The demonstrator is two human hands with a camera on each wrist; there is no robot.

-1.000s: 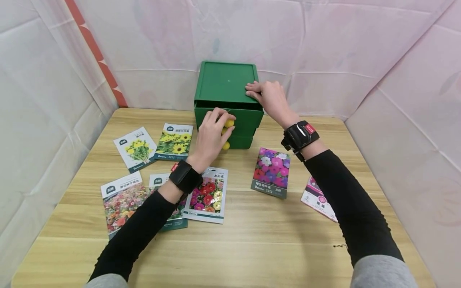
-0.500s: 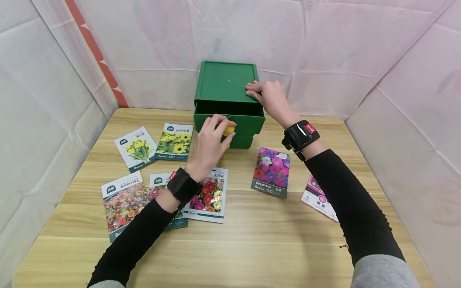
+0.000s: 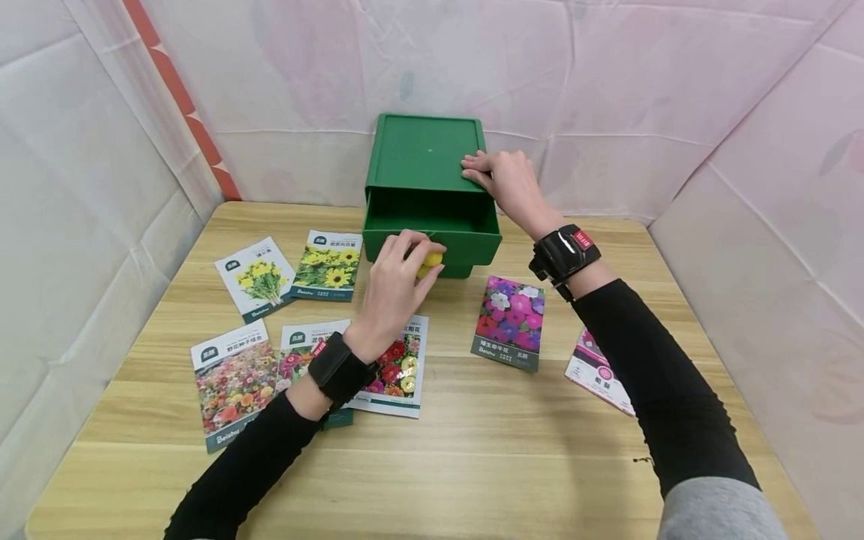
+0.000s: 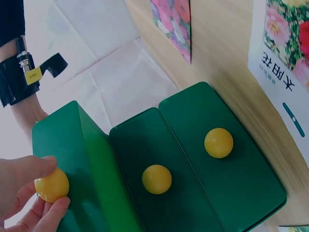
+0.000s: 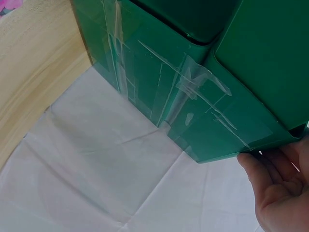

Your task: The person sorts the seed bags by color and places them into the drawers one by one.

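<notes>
Pinching the round yellow knob [image 3: 430, 260] of the top drawer [image 3: 432, 238], the left hand [image 3: 394, 285] has its thumb and fingertips curled round that small ball, as the left wrist view also shows [image 4: 51, 185]. The drawer belongs to a green plastic three-drawer cabinet [image 3: 424, 161] that stands beyond the hand at the far edge of the light wooden bench [image 3: 486, 450], and it is slid partly out toward the person, its dark green inside open to view. Below the gripped knob, in the left wrist view, two more yellow knobs [image 4: 157, 179] sit on the two lower drawer fronts, both flush and closed.

The right hand [image 3: 508, 184] lies on the cabinet's top at its right front corner, fingers fairly straight and pressed flat on the lid, gripping nothing; the right wrist view shows the fingertips [image 5: 275, 166] at the cabinet's edge.

Seed packets lie flat around the left forearm: a sunflower packet [image 3: 328, 265] and a yellow-flower packet [image 3: 256, 279] to the left of the hand, a mixed-flower packet [image 3: 229, 382] further toward the person, and a packet with red and pink blooms [image 3: 398, 371] partly under the wrist. Between the two arms lies a purple-and-pink flower packet [image 3: 508, 322], and another pink packet [image 3: 597, 379] shows partly under the right forearm.
</notes>
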